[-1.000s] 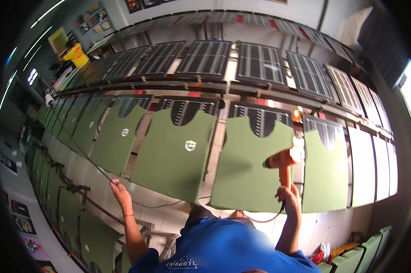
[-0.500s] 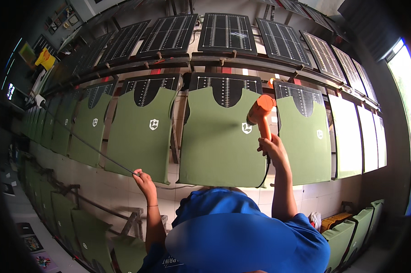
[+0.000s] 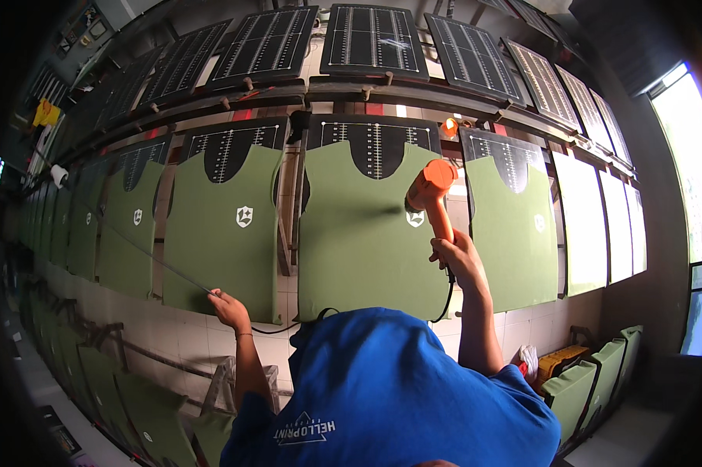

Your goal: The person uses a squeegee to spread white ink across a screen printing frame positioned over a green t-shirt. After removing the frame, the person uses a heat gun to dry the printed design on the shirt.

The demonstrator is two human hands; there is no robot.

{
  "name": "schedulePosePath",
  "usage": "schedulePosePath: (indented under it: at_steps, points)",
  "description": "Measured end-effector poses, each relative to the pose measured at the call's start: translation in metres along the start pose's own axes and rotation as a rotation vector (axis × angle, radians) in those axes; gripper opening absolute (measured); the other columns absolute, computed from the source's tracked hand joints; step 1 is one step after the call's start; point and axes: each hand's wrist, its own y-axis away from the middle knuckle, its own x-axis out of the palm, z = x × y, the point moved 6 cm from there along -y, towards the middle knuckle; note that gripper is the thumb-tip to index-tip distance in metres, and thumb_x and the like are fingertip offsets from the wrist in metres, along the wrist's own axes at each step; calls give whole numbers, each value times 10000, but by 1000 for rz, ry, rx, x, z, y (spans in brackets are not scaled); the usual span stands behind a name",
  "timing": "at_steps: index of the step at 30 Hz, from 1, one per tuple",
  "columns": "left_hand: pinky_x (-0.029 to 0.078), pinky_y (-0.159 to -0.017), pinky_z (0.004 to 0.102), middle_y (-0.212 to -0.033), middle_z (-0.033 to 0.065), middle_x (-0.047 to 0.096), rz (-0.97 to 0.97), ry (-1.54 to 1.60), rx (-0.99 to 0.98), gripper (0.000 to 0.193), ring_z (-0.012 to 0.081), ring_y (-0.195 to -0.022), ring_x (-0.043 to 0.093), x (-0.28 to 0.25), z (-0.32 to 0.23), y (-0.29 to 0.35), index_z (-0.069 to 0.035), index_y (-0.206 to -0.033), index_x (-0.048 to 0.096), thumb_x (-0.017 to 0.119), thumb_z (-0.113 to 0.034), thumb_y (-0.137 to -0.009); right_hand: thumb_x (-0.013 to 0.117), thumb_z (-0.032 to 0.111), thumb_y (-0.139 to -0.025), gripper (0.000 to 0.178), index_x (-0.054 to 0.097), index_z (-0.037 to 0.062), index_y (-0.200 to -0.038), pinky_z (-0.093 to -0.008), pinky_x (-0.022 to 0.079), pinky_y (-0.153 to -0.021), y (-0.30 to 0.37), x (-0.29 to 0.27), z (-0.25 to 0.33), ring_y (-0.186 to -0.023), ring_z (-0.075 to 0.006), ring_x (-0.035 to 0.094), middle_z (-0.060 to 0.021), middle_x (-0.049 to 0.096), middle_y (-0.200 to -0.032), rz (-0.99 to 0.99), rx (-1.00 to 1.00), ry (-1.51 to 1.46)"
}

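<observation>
My right hand (image 3: 458, 255) is closed round the handle of an orange hair dryer (image 3: 432, 187). The dryer's dark nozzle is over the small white shield print on a green shirt panel (image 3: 351, 265), and I cannot tell whether it touches. The panel lies flat on a black board with white ruled marks (image 3: 378, 156). From the handle a black cord hangs down past the panel's lower edge. My left hand (image 3: 230, 308), closed, grips a dark cable (image 3: 152, 261) stretched toward a white fitting (image 3: 59, 176) at the far left.
More green panels on boards stand on either side, such as the left one (image 3: 222, 241) and right one (image 3: 514, 233). Behind a dark rail (image 3: 382, 87) runs a row of black ruled boards (image 3: 374, 39). A yellow crate (image 3: 562, 361) sits at lower right, beside other green panels (image 3: 592, 393).
The whole view has shifted slightly, so the boards appear farther left. The dryer stays over the same print, and both hands keep their hold.
</observation>
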Motion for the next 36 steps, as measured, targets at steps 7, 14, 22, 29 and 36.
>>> schedulePosePath:
  at_steps: [7, 14, 22, 29, 36]
  points:
    - [495, -775, 509, -997, 174, 697, 73, -40, -19, 213, 408, -932, 670, -1, -6, 0, -69, -1116, 532, 430, -218, -1004, 626, 207, -882, 238, 592, -3, -990, -269, 470, -586, 2, -2, 0, -677, -110, 624, -35, 606, -733, -92, 16, -34]
    - [496, -761, 501, -984, 180, 697, 87, -31, -1, 195, 405, -923, 671, -4, -17, 1, -57, -1107, 527, 456, -206, -1003, 627, 192, -878, 239, 599, -9, -1006, -268, 472, -574, 4, -5, -2, -668, -115, 630, -30, 604, -741, -154, 36, -12]
    - [504, -775, 488, -997, 206, 689, 90, 11, 44, 200, 403, -922, 674, -2, -15, 2, -35, -1114, 523, 461, -188, -1001, 630, 197, -880, 233, 588, -3, -992, -268, 474, -570, 15, -4, -1, -669, -115, 632, -35, 608, -739, -134, 67, 7]
    - [512, -761, 472, -985, 184, 707, 79, 3, 44, 193, 385, -906, 685, -3, -12, 4, -41, -1113, 521, 488, -172, -975, 632, 195, -886, 234, 590, -1, -1008, -265, 475, -569, 21, 0, -1, -658, -107, 622, -31, 611, -755, -109, 68, 1]
    - [519, -742, 459, -984, 177, 718, 76, 12, 49, 179, 371, -883, 696, -2, -13, 3, -50, -1104, 516, 511, -151, -957, 628, 183, -887, 226, 586, -4, -1007, -262, 476, -573, 21, 3, -5, -646, -108, 615, -37, 624, -739, -24, 74, -58]
